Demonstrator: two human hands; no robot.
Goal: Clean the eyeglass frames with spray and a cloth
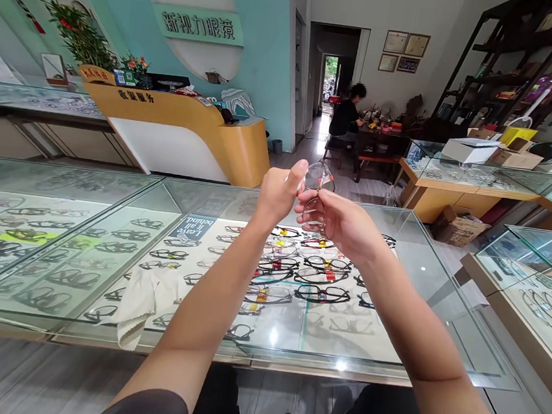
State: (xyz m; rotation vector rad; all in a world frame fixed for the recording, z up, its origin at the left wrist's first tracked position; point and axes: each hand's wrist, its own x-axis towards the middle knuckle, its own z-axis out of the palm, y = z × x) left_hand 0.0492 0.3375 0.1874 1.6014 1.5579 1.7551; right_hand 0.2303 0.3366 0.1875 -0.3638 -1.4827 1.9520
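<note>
Above the glass display case (pixel 266 357), a pair of thin-framed glasses (pixel 313 217) is raised on end between my two hands. My left hand (pixel 278 193) is closed with its thumb up, beside the upper lens. My right hand (pixel 340 223) grips the frame near its middle between thumb and fingers, with the lower lens in front of the fingers. Small orange-red marks show by the upper lens. Rows of glasses (pixel 322 293) lie in the case below, several with yellow or red tags. A pale cloth (pixel 135 307) hangs over the near edge at the left.
A yellow and white counter (pixel 170 138) stands beyond the case. A person in black (pixel 347 119) sits at a cluttered table at the back. More glass cases (pixel 531 290) and cardboard boxes (pixel 460 226) are at the right.
</note>
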